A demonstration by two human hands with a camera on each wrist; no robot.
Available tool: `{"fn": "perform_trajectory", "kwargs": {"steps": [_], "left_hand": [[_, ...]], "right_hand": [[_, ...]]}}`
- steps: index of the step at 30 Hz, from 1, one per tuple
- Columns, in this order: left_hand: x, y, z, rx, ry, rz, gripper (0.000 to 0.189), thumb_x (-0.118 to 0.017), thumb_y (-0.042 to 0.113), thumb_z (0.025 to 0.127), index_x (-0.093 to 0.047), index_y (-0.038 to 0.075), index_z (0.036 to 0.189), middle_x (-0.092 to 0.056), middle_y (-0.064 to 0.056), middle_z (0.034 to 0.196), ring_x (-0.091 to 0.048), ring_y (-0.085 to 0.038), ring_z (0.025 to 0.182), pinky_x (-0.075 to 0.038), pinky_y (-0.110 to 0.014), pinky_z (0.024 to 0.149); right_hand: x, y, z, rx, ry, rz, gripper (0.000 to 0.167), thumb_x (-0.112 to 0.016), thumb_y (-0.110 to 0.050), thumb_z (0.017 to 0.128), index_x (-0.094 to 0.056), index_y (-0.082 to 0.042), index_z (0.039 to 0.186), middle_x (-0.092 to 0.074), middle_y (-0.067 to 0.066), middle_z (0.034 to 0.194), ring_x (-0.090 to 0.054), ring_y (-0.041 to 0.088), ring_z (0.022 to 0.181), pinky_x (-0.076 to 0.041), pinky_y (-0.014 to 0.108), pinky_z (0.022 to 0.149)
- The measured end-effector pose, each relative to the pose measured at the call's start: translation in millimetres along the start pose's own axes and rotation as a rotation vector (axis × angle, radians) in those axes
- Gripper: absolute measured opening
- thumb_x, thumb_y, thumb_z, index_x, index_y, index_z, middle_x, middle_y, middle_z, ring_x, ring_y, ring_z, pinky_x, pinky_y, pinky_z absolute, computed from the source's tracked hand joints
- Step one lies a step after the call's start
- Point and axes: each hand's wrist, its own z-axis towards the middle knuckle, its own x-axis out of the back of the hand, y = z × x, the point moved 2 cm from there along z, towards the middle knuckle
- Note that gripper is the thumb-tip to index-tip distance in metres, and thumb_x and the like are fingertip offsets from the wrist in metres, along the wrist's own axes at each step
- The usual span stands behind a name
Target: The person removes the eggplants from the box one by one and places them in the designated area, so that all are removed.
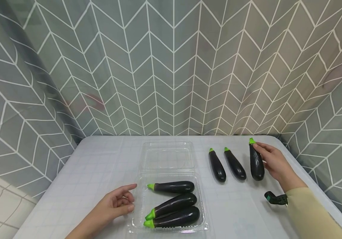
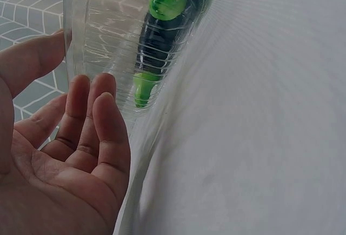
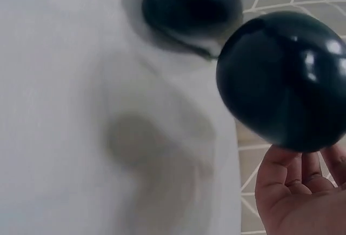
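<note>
At the table's right side, my right hand [image 1: 275, 162] grips a dark eggplant [image 1: 256, 162] with a green stem end. Its rounded bottom [image 3: 286, 81] fills much of the right wrist view, with the fingers right beneath it and a shadow on the tabletop. My left hand [image 1: 115, 203] is beside a clear plastic clamshell box [image 1: 141, 202], loosely bent fingers right at its left wall. Inside the box lie three eggplants: one at the back [image 1: 173, 187], one in the middle [image 1: 176, 203] and one in front [image 1: 178, 217], stems to the left.
Two more eggplants, one at left [image 1: 217, 166] and one at right [image 1: 235, 164], lie on the white table [image 1: 105, 166] between the box and my right hand. The box's lid [image 1: 168, 143] is folded back behind it. A patterned curtain [image 1: 173, 66] hangs around the table.
</note>
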Motion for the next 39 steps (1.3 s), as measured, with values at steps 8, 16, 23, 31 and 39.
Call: {"fn": "perform_trajectory", "kwargs": {"steps": [8, 16, 23, 31, 39], "left_hand": [[0.8, 0.0, 0.6, 0.001, -0.002, -0.002, 0.063, -0.068, 0.003, 0.092, -0.036, -0.006, 0.147, -0.053, -0.022, 0.110, -0.062, -0.014, 0.091, -0.054, -0.025, 0.071], [0.9, -2.0, 0.3, 0.003, -0.004, 0.011, 0.063, -0.067, 0.003, 0.093, -0.037, -0.006, 0.147, -0.054, -0.022, 0.110, -0.062, -0.015, 0.093, -0.054, -0.027, 0.073], [0.9, -1.5, 0.1, 0.001, 0.000, 0.016, 0.063, -0.068, 0.004, 0.093, -0.037, -0.006, 0.147, -0.054, -0.024, 0.110, -0.062, -0.016, 0.093, -0.054, -0.027, 0.073], [0.3, -2.7, 0.2, 0.020, -0.006, -0.004, 0.063, -0.067, 0.004, 0.093, -0.036, -0.006, 0.148, -0.053, -0.026, 0.112, -0.062, -0.016, 0.094, -0.054, -0.028, 0.074], [0.5, -2.7, 0.5, -0.010, -0.010, 0.009, 0.063, -0.067, 0.002, 0.093, -0.036, -0.006, 0.147, -0.052, -0.029, 0.112, -0.063, -0.016, 0.094, -0.054, -0.027, 0.073]], "right_hand": [[0.1, 8.3, 9.1, -0.016, -0.003, -0.052, 0.090, -0.053, -0.059, 0.095, -0.021, -0.001, 0.156, -0.030, 0.023, 0.151, -0.047, 0.013, 0.111, -0.046, 0.028, 0.085], [-4.4, 11.8, 19.2, -0.010, 0.001, -0.161, 0.086, -0.055, -0.055, 0.097, -0.028, 0.004, 0.152, -0.038, 0.030, 0.146, -0.054, 0.002, 0.095, -0.050, 0.021, 0.075], [-9.0, 12.9, 27.6, -0.015, -0.006, -0.247, 0.081, -0.055, -0.054, 0.097, -0.034, 0.003, 0.151, -0.038, 0.030, 0.146, -0.050, 0.031, 0.120, -0.049, 0.036, 0.088], [-14.1, 16.9, 36.3, -0.026, -0.025, -0.301, 0.081, -0.056, -0.055, 0.096, -0.038, 0.005, 0.148, -0.036, 0.031, 0.147, -0.045, 0.039, 0.126, -0.042, 0.050, 0.098], [-15.0, 17.7, 43.3, -0.041, -0.030, -0.376, 0.081, -0.054, -0.056, 0.096, -0.038, 0.005, 0.146, -0.032, 0.033, 0.147, -0.041, 0.044, 0.127, -0.037, 0.056, 0.102]]}}
